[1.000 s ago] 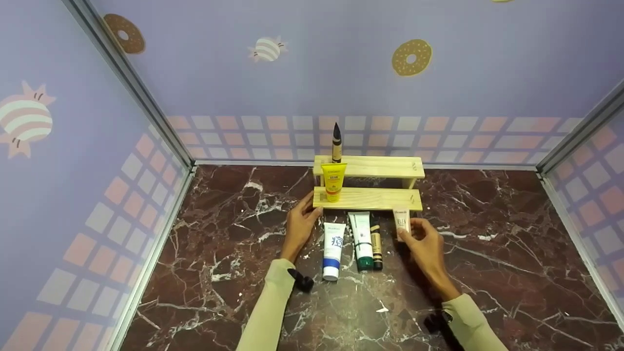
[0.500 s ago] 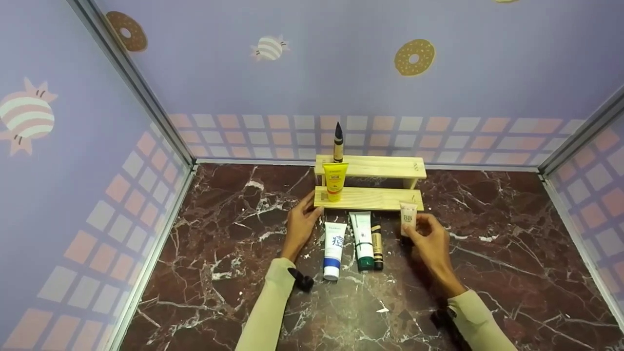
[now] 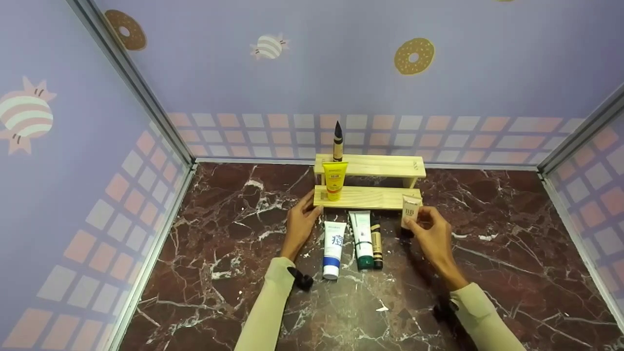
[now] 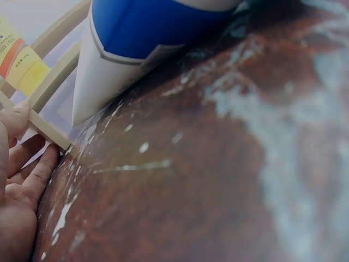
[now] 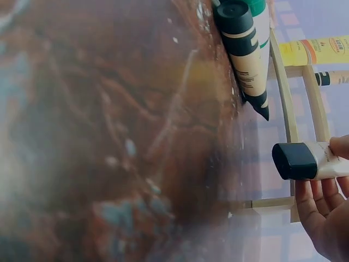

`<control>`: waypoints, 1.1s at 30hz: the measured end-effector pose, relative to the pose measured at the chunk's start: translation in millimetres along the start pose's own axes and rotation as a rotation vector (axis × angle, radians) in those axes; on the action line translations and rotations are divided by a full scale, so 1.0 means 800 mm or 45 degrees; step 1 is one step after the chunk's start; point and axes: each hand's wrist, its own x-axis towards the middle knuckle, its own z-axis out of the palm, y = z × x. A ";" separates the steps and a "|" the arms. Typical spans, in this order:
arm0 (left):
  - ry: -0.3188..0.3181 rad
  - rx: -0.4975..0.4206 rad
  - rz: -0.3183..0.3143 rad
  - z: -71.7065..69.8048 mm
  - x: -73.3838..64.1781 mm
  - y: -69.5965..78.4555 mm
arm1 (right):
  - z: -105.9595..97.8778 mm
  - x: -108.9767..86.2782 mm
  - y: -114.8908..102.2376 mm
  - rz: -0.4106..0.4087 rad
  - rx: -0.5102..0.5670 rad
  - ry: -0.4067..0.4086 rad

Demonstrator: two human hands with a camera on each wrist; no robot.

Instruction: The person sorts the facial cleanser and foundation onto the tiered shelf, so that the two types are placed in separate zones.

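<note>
My right hand [image 3: 435, 236] pinches a small beige BB cream tube [image 3: 410, 208] between thumb and fingers. The tube is upright, black cap [image 5: 295, 161] down, overlapping the right front of the two-tier wooden display rack [image 3: 373, 196] in the head view. My left hand [image 3: 301, 226] holds the rack's left end, thumb at its front edge and fingers along the side. A yellow tube [image 3: 335, 180] stands on the lower tier's left. Behind it, a black-and-tan tube [image 3: 338, 142] with a pointed dark end stands on the upper tier.
On the dark marbled table [image 3: 234, 302] before the rack lie a white-and-blue tube [image 3: 334, 249], a white-and-green tube [image 3: 361, 239] and a second black-and-tan tube [image 3: 377, 246]. Lilac patterned walls [image 3: 336, 68] enclose the back and sides.
My right hand has moved slightly right and up toward the rack with the BB cream tube, whose dark cap now shows below. The left hand stays at the rack's end.
</note>
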 end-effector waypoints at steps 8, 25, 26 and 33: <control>0.010 0.005 0.013 0.000 -0.001 0.001 | -0.006 0.006 -0.007 -0.022 -0.012 -0.016; 0.005 0.014 0.029 0.002 0.000 -0.001 | -0.020 0.031 -0.020 -0.116 0.008 -0.012; 0.002 0.014 0.031 0.001 0.000 -0.001 | -0.020 0.033 -0.021 -0.123 0.015 -0.015; -0.007 0.014 0.031 0.001 0.001 0.000 | -0.019 0.045 -0.025 -0.113 0.031 -0.041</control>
